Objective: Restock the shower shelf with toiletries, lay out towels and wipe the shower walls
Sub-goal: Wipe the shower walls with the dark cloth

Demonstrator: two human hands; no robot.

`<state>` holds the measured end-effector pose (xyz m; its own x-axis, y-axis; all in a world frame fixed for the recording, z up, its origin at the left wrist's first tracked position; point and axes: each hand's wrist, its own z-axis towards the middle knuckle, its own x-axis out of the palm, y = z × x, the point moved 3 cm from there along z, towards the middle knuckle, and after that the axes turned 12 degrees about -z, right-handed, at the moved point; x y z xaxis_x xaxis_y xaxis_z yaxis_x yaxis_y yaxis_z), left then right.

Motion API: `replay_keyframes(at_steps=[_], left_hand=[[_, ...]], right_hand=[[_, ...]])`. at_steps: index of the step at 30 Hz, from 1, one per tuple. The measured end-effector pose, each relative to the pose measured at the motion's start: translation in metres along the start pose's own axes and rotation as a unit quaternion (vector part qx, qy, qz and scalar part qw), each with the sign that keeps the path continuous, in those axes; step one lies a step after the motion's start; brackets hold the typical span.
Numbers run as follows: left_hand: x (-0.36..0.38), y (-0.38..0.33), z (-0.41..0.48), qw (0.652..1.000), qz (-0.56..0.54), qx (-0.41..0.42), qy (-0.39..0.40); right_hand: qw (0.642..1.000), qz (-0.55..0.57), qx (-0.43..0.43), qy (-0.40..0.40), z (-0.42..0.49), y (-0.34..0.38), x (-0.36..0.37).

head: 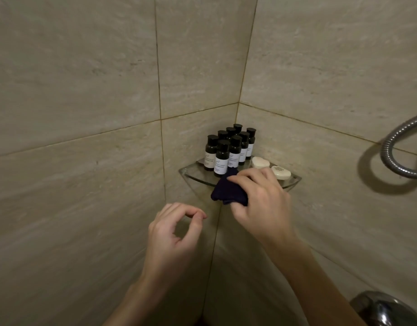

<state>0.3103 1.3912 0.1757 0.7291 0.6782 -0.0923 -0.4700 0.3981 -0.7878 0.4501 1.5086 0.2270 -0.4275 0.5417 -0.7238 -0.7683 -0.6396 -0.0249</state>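
Eight bottles (pixel 228 149) overlapping, right hand (pixel 261 203) fingers gripping dark cloth (pixel 226 194), left hand (pixel 176 234) loosely curled, empty.

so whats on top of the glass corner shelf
On the glass shelf: eight dark bottles and two soaps. The right hand with its dark cloth hides the front edge.

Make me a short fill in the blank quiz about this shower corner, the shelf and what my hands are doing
1. The right hand grips a dark ____ at the glass shelf.
2. The dark bottles all stand ____.
3. The two white soaps lie to the ____ of the bottles.
4. The left hand holds ____.

Missing words: cloth; upright; right; nothing
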Motion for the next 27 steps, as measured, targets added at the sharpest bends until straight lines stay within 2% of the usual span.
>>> replay_keyframes(at_steps=[4,10,17,20,23,27], left_hand=[[-0.007,-0.002,0.007,1.000,0.006,-0.008,-0.003],[-0.025,-0.009,0.014,0.997,-0.029,0.025,-0.062],[-0.042,-0.006,0.010,0.993,-0.042,0.027,-0.104],[-0.043,-0.006,0.010,0.994,-0.040,0.027,-0.099],[-0.037,-0.008,0.009,0.995,-0.044,0.034,-0.087],[-0.026,-0.014,0.016,0.996,-0.045,0.030,-0.066]], right_hand=[[0.999,-0.011,-0.021,-0.029,-0.008,0.019,-0.002],[0.996,-0.025,-0.083,0.026,0.004,0.066,0.004],[0.996,-0.038,-0.073,0.043,0.044,0.108,0.015],[0.997,-0.030,-0.064,0.035,0.051,0.108,0.016],[0.994,-0.014,-0.097,0.041,0.045,0.098,0.010],[0.988,0.045,-0.127,0.077,0.024,0.054,-0.002]])
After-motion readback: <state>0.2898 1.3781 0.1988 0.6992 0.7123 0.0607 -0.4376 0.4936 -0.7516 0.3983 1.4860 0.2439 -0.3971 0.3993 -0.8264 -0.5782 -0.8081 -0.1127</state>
